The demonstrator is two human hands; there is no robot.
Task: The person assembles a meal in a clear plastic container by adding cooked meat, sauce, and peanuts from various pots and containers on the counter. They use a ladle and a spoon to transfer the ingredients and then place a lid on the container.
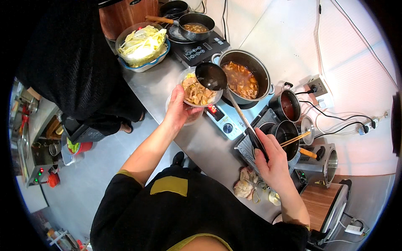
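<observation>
My left hand (181, 109) holds a clear plastic bowl (214, 102) with sliced meat (193, 92) and some pale cabbage in it. In my right hand (272, 158) is the dark handle of a soup ladle (210, 76). The ladle's black bowl hangs over the right side of the plastic bowl, beside the rim of a large pot (262, 72). Reddish-brown stew with chunks (240, 80) lies in that pot, which stands on a light blue induction cooker (226, 124). Under the plastic bowl, another clear container (193, 119) partly shows.
A cabbage-filled bowl (133, 62) sits at the back left, near a wooden-handled pan (205, 20) on a black cooker (199, 51). To the right are a saucepan (286, 99), a pan with chopsticks (295, 139) and cables. Another person (77, 79) stands at left.
</observation>
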